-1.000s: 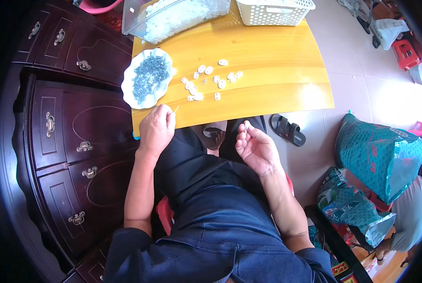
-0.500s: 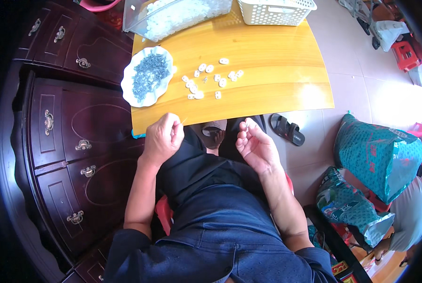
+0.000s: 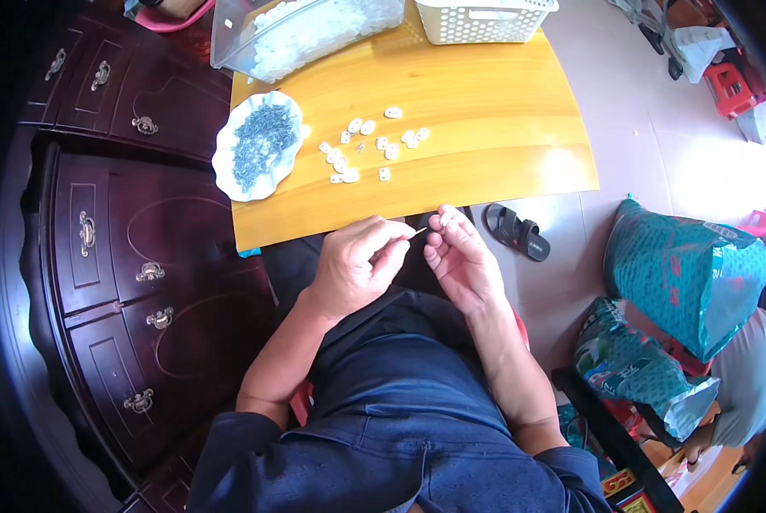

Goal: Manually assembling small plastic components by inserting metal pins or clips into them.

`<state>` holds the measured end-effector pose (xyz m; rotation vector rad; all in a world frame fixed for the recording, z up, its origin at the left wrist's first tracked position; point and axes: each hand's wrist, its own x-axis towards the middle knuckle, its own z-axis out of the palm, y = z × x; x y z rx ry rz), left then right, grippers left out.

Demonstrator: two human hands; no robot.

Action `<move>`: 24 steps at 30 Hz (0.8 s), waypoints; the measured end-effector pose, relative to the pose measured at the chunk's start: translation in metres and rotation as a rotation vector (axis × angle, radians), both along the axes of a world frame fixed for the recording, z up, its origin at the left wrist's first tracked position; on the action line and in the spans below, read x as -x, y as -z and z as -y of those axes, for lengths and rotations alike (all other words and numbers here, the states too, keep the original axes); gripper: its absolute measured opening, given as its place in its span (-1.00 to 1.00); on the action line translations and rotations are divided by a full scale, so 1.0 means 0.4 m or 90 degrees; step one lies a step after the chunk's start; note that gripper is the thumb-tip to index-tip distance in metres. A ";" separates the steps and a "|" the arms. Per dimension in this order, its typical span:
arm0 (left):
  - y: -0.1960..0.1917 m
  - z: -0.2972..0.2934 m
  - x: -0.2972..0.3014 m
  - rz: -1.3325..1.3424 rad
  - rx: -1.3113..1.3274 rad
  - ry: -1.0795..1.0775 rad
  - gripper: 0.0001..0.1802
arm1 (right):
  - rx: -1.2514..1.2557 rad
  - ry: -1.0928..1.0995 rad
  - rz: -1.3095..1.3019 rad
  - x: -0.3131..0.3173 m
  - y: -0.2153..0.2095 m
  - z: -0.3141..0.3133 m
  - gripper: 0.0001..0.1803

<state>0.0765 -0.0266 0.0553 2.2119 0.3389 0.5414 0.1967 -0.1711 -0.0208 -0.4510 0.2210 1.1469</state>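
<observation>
My left hand (image 3: 355, 267) is closed in a pinch on a thin pin (image 3: 419, 232), whose tip points right toward my other hand. Close beside it, my right hand (image 3: 463, 263), palm partly up, pinches a small white plastic piece (image 3: 445, 220) between thumb and fingertips; the fingers partly cover it. Both hands are over my lap, just in front of the table's near edge. On the yellow wooden table (image 3: 477, 103) lie several small white pieces with holes (image 3: 367, 127). A white scalloped dish (image 3: 223, 162) at left holds many small grey metal bits (image 3: 266, 141).
A clear bin (image 3: 229, 43) of white pieces and a cream perforated basket (image 3: 485, 26) stand at the far edge. Dark wooden drawers (image 3: 177, 231) line the left. Black sandals (image 3: 517, 232) and teal bags (image 3: 686, 274) are on the right, beside another person's leg (image 3: 751, 376).
My left hand has moved right with the pin, bringing its tip close to my right hand. The right hand has stayed nearly still. The whole view has shifted slightly.
</observation>
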 end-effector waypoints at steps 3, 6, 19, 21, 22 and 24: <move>0.010 0.013 -0.017 0.007 -0.021 0.036 -0.83 | -0.019 -0.001 -0.026 0.000 0.009 0.000 -0.72; 0.022 0.018 -0.028 -0.001 -0.049 0.033 -0.83 | -0.027 0.001 -0.032 0.000 0.010 0.000 -0.72; 0.023 0.012 -0.054 0.038 -0.102 0.033 -0.87 | -0.025 -0.016 0.009 0.013 0.016 -0.007 -0.82; 0.025 0.014 -0.055 0.041 -0.091 0.015 -0.85 | 0.003 -0.005 0.027 0.020 0.009 -0.007 -0.83; 0.026 0.016 -0.056 0.044 -0.080 -0.002 -0.84 | 0.032 0.007 0.044 0.022 0.005 -0.008 -0.83; 0.027 0.021 -0.053 0.033 -0.065 -0.021 -0.83 | 0.047 0.019 0.073 0.024 -0.001 -0.010 -0.83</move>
